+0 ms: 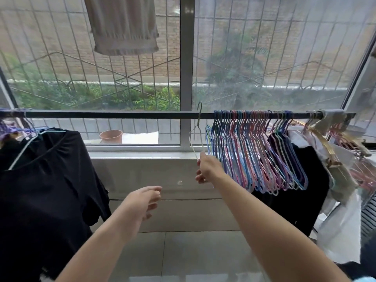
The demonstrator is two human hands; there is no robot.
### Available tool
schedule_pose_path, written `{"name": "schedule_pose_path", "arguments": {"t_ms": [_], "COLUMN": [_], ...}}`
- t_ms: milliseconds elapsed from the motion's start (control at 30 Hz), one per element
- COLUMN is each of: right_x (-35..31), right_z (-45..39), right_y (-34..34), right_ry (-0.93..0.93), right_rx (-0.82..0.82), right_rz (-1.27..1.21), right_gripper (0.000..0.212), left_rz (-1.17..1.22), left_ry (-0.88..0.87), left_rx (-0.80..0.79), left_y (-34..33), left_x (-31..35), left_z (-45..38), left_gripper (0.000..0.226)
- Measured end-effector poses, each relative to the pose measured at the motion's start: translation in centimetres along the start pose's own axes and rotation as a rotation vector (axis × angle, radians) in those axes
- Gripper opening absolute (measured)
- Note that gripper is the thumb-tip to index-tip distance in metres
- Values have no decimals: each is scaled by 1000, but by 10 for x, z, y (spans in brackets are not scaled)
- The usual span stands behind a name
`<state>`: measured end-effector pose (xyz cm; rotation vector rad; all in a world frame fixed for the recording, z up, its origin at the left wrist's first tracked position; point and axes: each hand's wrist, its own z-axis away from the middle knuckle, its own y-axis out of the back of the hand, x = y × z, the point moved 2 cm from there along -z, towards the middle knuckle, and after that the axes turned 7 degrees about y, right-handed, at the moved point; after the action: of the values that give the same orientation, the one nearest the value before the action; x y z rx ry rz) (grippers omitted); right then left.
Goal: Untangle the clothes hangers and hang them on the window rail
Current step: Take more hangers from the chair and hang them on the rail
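My left hand (145, 200) is hanging loosely curled, holding nothing; my right grip (205, 169) is pinching a pale hanger (196, 137), hooking it onto the window rail (122, 114) beside the hung row (254, 151). Most seem done.

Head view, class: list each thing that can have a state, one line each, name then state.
pale hanger: hooked over the rail, right hand holding it
window rail: horizontal, bare mid-span
coloured hangers: bunched together, hanging on rail
black garment: hung on a hanger
right hand: gripping the hanger
left hand: loosely curled, empty
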<state>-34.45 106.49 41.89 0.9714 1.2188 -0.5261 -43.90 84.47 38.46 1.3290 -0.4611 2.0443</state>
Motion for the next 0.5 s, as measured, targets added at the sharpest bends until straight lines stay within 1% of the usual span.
{"name": "schedule_pose_path", "arguments": {"t_ms": [100,233,300,367,433,500], "right_x": [14,33,34,29,25,24], "right_z": [0,-2,-3,1,4,8], "right_y": [-1,1,7,11,14,14], "right_ry": [-54,-91,-89,-91,-65,-88], "right_rx": [33,124,153,156,123,68], "right_rz": [64,97,121,167,246,296], "right_gripper": [51,58,57,52,41,43], "left_rz": [1,6,3,5,17,10], "left_ry": [2,17,18,15,14,14], "left_rx": [2,-8,-15,-23,-29,-37], "left_y": [-1,-4,-6,-11,-17,-22], "left_x": [-1,-3,-2,-1,0,-2], "left_z": [9,15,17,19,23,26], "left_gripper": [20,20,20,19,19,20]}}
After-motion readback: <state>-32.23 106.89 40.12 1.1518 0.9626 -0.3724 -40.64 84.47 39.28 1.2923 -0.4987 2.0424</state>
